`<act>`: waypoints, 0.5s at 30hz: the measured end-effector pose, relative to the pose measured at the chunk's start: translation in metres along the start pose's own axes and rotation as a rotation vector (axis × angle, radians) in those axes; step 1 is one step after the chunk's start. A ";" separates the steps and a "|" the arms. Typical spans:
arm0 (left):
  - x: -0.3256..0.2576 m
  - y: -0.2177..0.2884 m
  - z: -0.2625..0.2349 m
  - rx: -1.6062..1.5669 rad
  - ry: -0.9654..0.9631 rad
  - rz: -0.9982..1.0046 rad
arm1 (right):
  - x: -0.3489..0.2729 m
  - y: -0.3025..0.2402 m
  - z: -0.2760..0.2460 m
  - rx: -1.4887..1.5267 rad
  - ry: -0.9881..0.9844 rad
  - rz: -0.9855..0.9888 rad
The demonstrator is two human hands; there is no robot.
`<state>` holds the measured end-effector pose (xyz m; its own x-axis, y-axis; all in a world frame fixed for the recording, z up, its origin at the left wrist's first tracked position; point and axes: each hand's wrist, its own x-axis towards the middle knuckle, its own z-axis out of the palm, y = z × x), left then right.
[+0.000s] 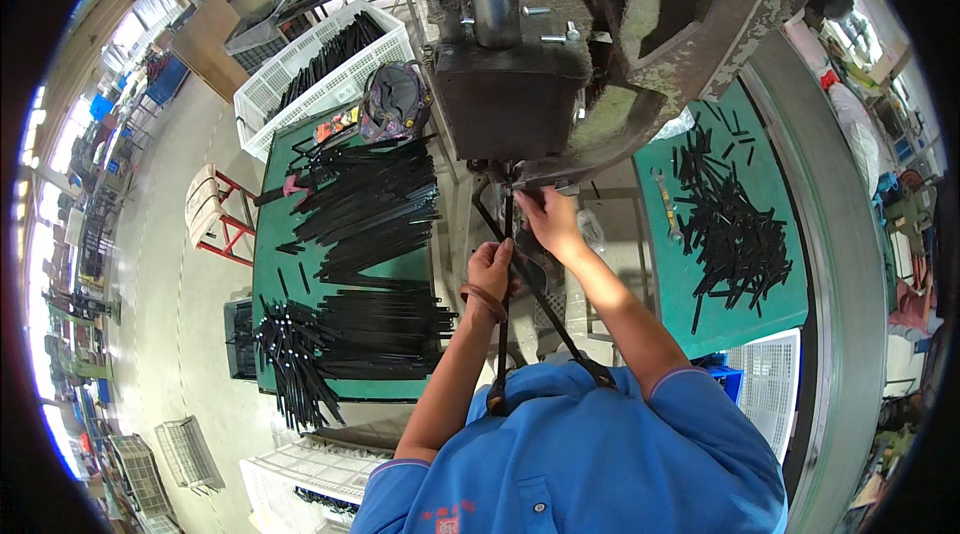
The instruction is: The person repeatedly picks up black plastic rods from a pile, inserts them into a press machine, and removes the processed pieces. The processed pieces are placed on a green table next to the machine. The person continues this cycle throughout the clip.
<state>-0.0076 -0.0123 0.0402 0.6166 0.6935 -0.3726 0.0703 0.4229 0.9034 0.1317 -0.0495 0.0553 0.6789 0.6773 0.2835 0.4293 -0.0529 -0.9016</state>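
My left hand point(489, 270) is closed, thumb and fingers pinching a narrow black strip point(508, 218) that stands upright in this view. The strip's far end reaches under the dark metal block of a press point(512, 99). Close by on the right, my right hand point(548, 220) has its fingers bent together at the press's lower tooling point(548, 177), beside that far end. Whatever lies between those right fingertips is hidden. Dark straps run from my chest up past both hands and partly overlap the strip.
On the left, a green table point(385, 389) carries piles of long black strips point(370, 204). A right-hand green table point(700, 329) holds a heap of short black pieces point(735, 234) and a wrench point(667, 204). White crates point(245, 119) and a red-framed stool point(232, 234) stand leftward.
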 end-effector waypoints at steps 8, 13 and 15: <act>0.001 -0.006 -0.005 -0.022 -0.015 0.003 | 0.019 0.021 0.019 -0.263 0.051 -0.188; 0.002 -0.002 0.001 -0.070 -0.040 -0.030 | 0.022 0.033 0.009 0.264 0.083 0.237; 0.002 -0.005 0.001 -0.078 -0.058 -0.014 | 0.012 0.038 -0.009 0.636 0.244 0.480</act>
<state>-0.0059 -0.0134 0.0351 0.6603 0.6532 -0.3705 0.0197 0.4782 0.8780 0.1616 -0.0500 0.0278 0.8437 0.5052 -0.1815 -0.3080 0.1787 -0.9345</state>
